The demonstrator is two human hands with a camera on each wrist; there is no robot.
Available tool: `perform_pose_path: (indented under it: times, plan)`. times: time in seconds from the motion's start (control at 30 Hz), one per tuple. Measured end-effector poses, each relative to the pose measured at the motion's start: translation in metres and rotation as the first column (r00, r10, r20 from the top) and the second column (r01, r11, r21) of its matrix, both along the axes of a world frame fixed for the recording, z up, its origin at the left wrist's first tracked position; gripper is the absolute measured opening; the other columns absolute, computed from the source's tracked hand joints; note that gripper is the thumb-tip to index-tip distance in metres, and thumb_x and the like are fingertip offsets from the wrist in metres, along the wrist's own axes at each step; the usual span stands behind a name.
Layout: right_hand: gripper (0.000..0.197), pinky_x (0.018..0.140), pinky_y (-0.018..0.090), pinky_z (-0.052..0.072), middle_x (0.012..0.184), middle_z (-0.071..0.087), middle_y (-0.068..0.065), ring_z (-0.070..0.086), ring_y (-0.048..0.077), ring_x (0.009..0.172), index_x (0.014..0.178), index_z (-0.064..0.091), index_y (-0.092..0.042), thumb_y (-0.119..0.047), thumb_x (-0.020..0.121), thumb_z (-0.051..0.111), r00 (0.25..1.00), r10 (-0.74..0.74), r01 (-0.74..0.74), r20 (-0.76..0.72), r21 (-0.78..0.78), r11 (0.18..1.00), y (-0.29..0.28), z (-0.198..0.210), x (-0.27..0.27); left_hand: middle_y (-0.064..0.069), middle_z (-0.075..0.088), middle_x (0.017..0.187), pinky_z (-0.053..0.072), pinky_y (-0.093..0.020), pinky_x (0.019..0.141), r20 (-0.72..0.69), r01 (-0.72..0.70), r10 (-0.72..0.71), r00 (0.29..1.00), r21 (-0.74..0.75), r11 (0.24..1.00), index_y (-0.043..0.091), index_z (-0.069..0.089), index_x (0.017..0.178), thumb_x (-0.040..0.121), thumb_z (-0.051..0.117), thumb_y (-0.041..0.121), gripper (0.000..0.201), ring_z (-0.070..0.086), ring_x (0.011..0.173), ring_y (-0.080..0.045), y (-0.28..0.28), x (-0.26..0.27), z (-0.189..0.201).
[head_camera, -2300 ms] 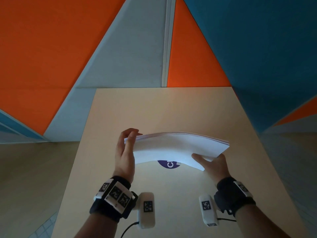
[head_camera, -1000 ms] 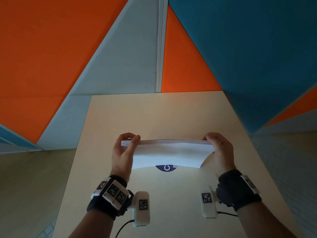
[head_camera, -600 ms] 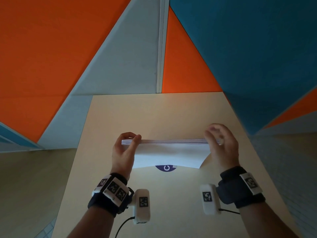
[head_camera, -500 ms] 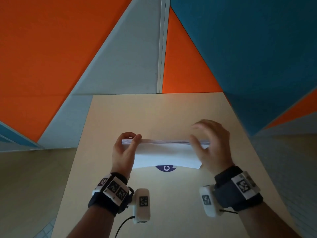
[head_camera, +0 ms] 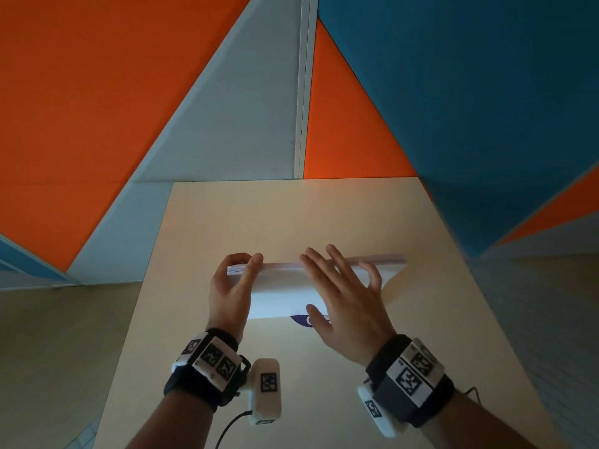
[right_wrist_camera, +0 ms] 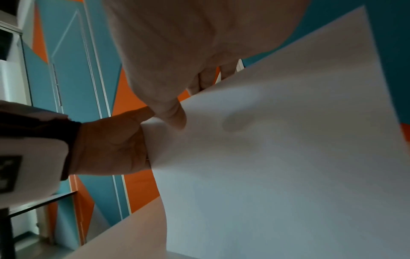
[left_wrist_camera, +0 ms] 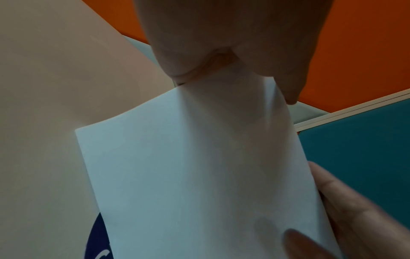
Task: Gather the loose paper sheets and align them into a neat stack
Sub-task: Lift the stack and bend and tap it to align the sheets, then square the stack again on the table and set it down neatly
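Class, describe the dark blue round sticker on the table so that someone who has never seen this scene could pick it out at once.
Start at the pale wooden table standing against the orange, grey and teal wall panels. Near its middle, the left hand holds a stack of white paper upright. The dark blue sticker peeks out under the stack's near edge: the only dark mark on the tabletop, bearing part of a white letter.

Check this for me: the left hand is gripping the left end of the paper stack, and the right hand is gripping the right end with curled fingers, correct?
Not quite. The left hand does grip the left end of the paper stack, but the right hand is not gripping the right end: the head view shows it open, fingers straight and spread, against the near face of the stack toward its middle.
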State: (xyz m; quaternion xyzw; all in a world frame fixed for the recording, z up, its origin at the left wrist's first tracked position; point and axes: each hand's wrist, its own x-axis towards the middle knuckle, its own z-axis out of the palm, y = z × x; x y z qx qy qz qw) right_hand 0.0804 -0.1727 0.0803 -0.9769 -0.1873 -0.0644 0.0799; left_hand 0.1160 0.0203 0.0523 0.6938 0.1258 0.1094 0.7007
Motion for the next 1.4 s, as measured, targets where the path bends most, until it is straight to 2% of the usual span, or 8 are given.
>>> perform_pose_path:
  times: [0.2, 0.3, 0.4, 0.67, 0.9, 0.97, 1.13, 1.4]
  plan:
    - [0.071, 0.106, 0.049, 0.021, 0.153, 0.043, -0.008, 0.039, 0.017, 0.142, 0.146, 0.043, -0.023, -0.037, 0.080, 0.067, 0.997, -0.057, 0.059, 0.060, -0.032, 0.998, -0.019, -0.015, 0.005, 0.007, 0.065, 0.073, 0.046, -0.026, 0.069, -0.032, -0.016, 0.018, 0.999, 0.034, 0.999, 0.025, 0.066, 0.076, 0.091, 0.064, 0.028, 0.016, 0.059, 0.070, -0.006, -0.002, 0.003, -0.015]
    - [0.062, 0.095, 0.043, 0.024, 0.108, 0.069, -0.012, 0.064, 0.014, 0.106, 0.126, 0.058, -0.026, -0.014, 0.069, 0.078, 0.993, -0.102, 0.104, 0.060, -0.033, 0.994, -0.025, -0.040, 0.017, 0.010, 0.065, 0.070, 0.047, -0.026, 0.066, -0.078, 0.020, -0.011, 0.997, 0.113, 0.993, 0.027, 0.066, 0.075, 0.093, 0.061, 0.032, 0.018, 0.058, 0.064, -0.001, -0.001, 0.007, -0.033]
    - [0.055, 0.089, 0.041, 0.022, 0.076, 0.066, -0.012, 0.063, 0.016, 0.083, 0.112, 0.060, -0.029, -0.002, 0.065, 0.073, 0.991, -0.132, 0.131, -0.009, -0.083, 0.988, -0.024, -0.054, 0.037, 0.007, 0.068, 0.074, 0.047, -0.027, 0.072, -0.123, 0.076, -0.052, 0.991, 0.205, 0.976, 0.029, 0.066, 0.077, 0.092, 0.061, 0.035, 0.017, 0.062, 0.072, -0.008, 0.002, 0.013, -0.046]
    - [0.050, 0.089, 0.043, 0.033, 0.132, 0.057, -0.006, 0.052, 0.023, 0.118, 0.132, 0.051, -0.028, -0.015, 0.085, 0.061, 0.958, -0.172, 0.146, -0.230, -0.125, 0.981, -0.033, -0.076, 0.069, 0.010, 0.069, 0.103, 0.042, -0.026, 0.085, -0.299, 0.263, -0.127, 0.946, 0.473, 0.841, 0.031, 0.067, 0.091, 0.089, 0.065, 0.029, 0.003, 0.061, 0.098, -0.015, 0.022, 0.022, -0.069]
    - [0.051, 0.100, 0.048, 0.035, 0.155, 0.024, -0.013, 0.033, 0.032, 0.130, 0.140, 0.034, -0.044, -0.037, 0.091, 0.047, 0.765, -0.342, 0.267, -0.546, -0.214, 0.940, -0.039, -0.110, 0.071, -0.001, 0.042, 0.146, 0.034, -0.040, 0.111, -0.615, 0.577, -0.158, 0.773, 0.577, 0.578, 0.028, 0.055, 0.132, 0.086, 0.064, 0.026, 0.046, 0.041, 0.131, -0.027, 0.023, 0.020, -0.098]
    - [0.046, 0.097, 0.048, 0.038, 0.151, 0.024, -0.008, 0.034, 0.032, 0.127, 0.135, 0.038, -0.041, -0.038, 0.090, 0.049, 0.744, -0.427, 0.391, -0.514, -0.183, 0.902, -0.041, -0.113, 0.075, -0.005, 0.037, 0.147, 0.033, -0.040, 0.110, -0.642, 0.559, -0.095, 0.760, 0.572, 0.600, 0.025, 0.050, 0.137, 0.086, 0.062, 0.026, 0.052, 0.039, 0.132, -0.030, 0.018, 0.025, -0.096]
    - [0.055, 0.091, 0.046, 0.047, 0.135, 0.036, 0.014, 0.042, 0.036, 0.121, 0.134, 0.037, -0.014, -0.038, 0.088, 0.058, 0.508, -0.608, 0.671, -0.611, -0.162, 0.724, -0.045, -0.116, 0.093, -0.017, 0.044, 0.142, 0.037, -0.039, 0.105, -0.730, 0.540, -0.022, 0.683, 0.485, 0.688, 0.010, 0.038, 0.144, 0.088, 0.054, 0.027, 0.060, 0.045, 0.129, -0.034, 0.004, 0.050, -0.081]
    - [0.054, 0.089, 0.042, 0.048, 0.133, 0.044, 0.018, 0.049, 0.038, 0.118, 0.134, 0.040, -0.008, -0.033, 0.089, 0.058, 0.497, -0.606, 0.715, -0.622, -0.103, 0.691, -0.044, -0.124, 0.101, -0.019, 0.056, 0.127, 0.043, -0.036, 0.080, -0.779, 0.461, 0.057, 0.624, 0.426, 0.778, 0.002, 0.051, 0.128, 0.086, 0.054, 0.025, 0.047, 0.055, 0.107, -0.033, 0.005, 0.071, -0.075]
